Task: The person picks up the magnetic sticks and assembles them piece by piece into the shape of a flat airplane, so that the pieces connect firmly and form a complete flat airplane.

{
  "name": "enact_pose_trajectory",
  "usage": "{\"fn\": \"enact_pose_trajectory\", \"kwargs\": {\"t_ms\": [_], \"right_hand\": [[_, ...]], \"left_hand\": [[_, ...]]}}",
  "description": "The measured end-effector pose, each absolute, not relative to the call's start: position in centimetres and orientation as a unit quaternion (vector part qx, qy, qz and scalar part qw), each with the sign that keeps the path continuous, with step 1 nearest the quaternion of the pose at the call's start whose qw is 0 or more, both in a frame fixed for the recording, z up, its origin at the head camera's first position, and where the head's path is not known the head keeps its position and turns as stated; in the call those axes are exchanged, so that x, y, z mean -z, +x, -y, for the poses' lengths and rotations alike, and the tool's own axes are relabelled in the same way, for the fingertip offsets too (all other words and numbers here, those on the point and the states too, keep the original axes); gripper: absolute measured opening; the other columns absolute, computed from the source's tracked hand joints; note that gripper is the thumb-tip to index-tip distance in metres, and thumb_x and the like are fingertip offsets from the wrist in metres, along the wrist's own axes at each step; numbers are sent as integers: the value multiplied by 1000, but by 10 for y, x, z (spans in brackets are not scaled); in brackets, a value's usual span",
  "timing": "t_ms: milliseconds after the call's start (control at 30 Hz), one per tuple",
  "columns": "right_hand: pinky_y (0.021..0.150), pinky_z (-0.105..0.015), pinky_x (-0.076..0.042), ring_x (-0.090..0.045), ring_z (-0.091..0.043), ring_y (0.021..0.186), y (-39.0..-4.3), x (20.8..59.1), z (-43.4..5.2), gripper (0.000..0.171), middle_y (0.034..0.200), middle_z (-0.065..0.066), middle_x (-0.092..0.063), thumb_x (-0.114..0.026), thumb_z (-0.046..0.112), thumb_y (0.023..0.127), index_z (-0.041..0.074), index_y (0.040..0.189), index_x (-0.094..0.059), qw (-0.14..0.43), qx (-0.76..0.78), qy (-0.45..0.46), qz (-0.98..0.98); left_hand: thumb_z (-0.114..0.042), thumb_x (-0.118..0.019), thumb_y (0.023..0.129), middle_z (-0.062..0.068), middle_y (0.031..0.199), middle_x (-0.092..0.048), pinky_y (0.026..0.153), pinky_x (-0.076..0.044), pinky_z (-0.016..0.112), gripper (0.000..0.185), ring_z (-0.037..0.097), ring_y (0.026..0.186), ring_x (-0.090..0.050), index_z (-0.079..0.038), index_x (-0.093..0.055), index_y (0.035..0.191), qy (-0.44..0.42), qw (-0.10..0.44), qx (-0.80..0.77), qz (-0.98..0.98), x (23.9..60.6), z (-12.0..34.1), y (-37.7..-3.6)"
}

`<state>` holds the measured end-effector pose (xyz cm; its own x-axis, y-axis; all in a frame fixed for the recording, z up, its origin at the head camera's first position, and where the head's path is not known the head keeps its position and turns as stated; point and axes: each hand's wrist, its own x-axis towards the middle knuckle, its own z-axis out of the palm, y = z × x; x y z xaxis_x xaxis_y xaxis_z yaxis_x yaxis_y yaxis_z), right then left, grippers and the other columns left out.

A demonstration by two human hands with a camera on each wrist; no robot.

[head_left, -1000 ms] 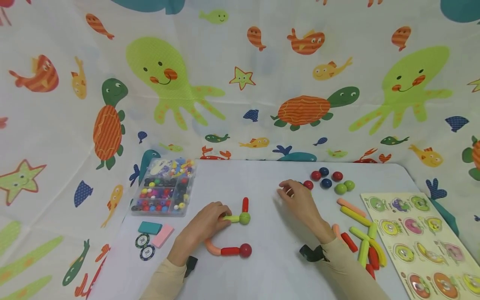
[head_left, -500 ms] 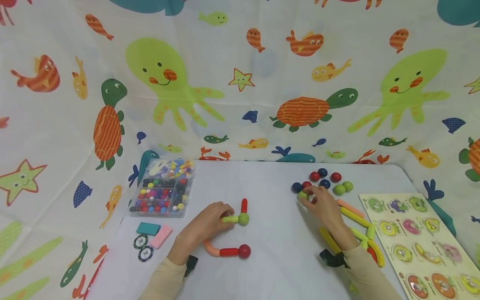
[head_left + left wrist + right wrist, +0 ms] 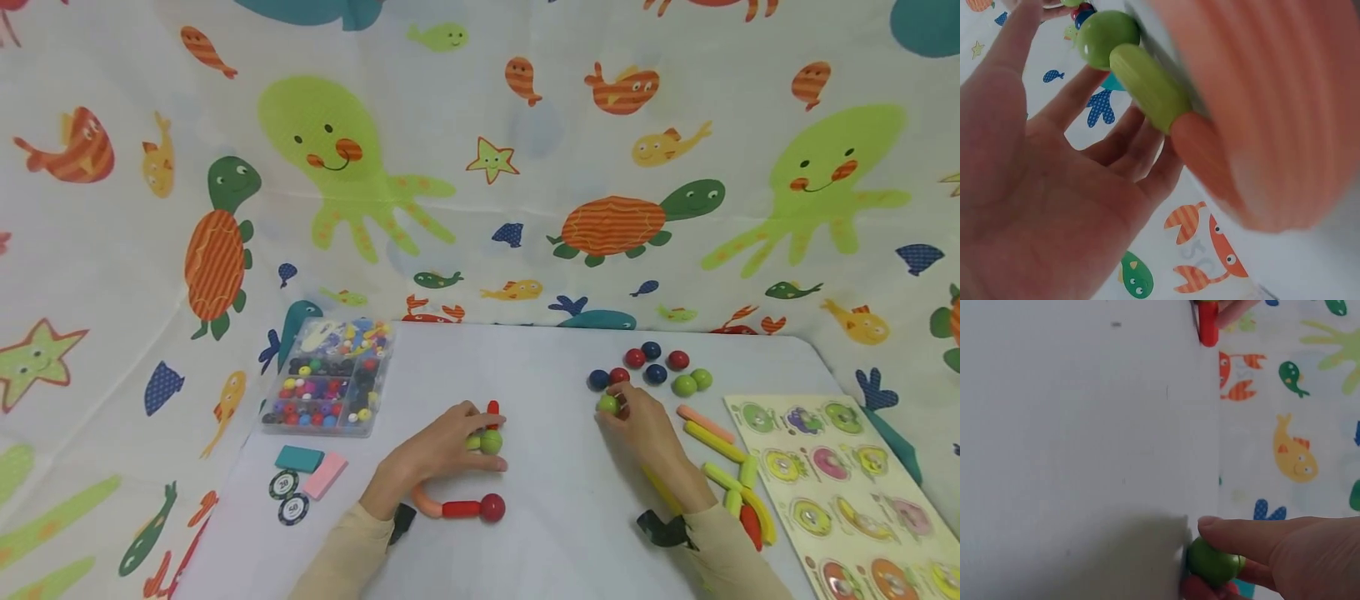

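My left hand (image 3: 450, 446) reaches over a joined set of magnetic pieces, thumb and forefinger spread around a green ball (image 3: 491, 442). In the left wrist view a light green stick (image 3: 1147, 87) leads from that ball to an orange piece (image 3: 1207, 156), partly hidden from above. A red stick (image 3: 492, 408) stands off the ball's far side. Nearer me, a curved peach stick (image 3: 426, 502) continues into a red stick (image 3: 461, 509) and a red ball (image 3: 492, 507). My right hand (image 3: 648, 429) pinches another green ball (image 3: 1213, 562) between thumb and fingers, at the table.
Red, blue and green balls (image 3: 635, 358) cluster beyond my right hand. Several coloured sticks (image 3: 714, 440) lie beside a fruit puzzle board (image 3: 810, 450) on the right. A bead box (image 3: 326, 375), a teal block (image 3: 298, 458), a pink block (image 3: 326, 476) and chips (image 3: 293, 508) lie left.
My right hand has moved right to the loose green ball and now pinches it. My left hand has let go of the green stick, shifted right and spread its fingers around the attached ball.
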<state>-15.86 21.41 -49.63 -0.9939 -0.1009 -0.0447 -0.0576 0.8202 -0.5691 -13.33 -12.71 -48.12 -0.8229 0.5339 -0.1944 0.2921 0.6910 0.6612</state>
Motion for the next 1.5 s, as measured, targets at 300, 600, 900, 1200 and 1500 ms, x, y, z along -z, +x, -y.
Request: {"fn": "enact_pose_trajectory", "kwargs": {"t_ms": [300,600,900,1200,1500], "right_hand": [[83,-34,-55,-58,-19,92,-161,501,-176,43,108,-7,-63,-76,17,91,6,129,-61,37,326,-106,-939],[89,-35,-56,-60,-16,94,-180,501,-123,43,113,-7,-62,-77,9,89,9,130,-63,59,335,-159,-927],[90,-36,-56,-62,-17,95,-196,502,-94,42,113,-7,-63,-74,5,90,10,130,-62,69,351,-207,-911],[91,-36,-57,-64,-17,96,-194,503,-84,42,113,-8,-63,-72,1,91,8,132,-62,64,351,-236,-904],[91,-36,-57,-63,-17,97,-191,504,-82,46,115,-9,-63,-70,2,93,7,137,-60,54,344,-264,-900]], "left_hand": [[-62,-76,81,-1,114,-52,77,-47,25,73,12,100,-48,-22,-60,141,224,178,-301,-910,485,119,-133],[-57,-78,82,-2,117,-53,83,-49,26,68,12,102,-49,-24,-61,139,227,177,-297,-910,485,121,-130],[-50,-80,84,-2,115,-54,83,-47,25,63,11,100,-49,-21,-62,137,250,160,-298,-907,485,123,-130],[-46,-81,85,-3,112,-53,81,-46,24,61,10,97,-49,-20,-62,137,258,153,-294,-908,484,124,-129],[-38,-81,86,-2,111,-53,80,-46,22,58,11,95,-50,-20,-62,138,267,147,-288,-908,483,123,-128]]}}
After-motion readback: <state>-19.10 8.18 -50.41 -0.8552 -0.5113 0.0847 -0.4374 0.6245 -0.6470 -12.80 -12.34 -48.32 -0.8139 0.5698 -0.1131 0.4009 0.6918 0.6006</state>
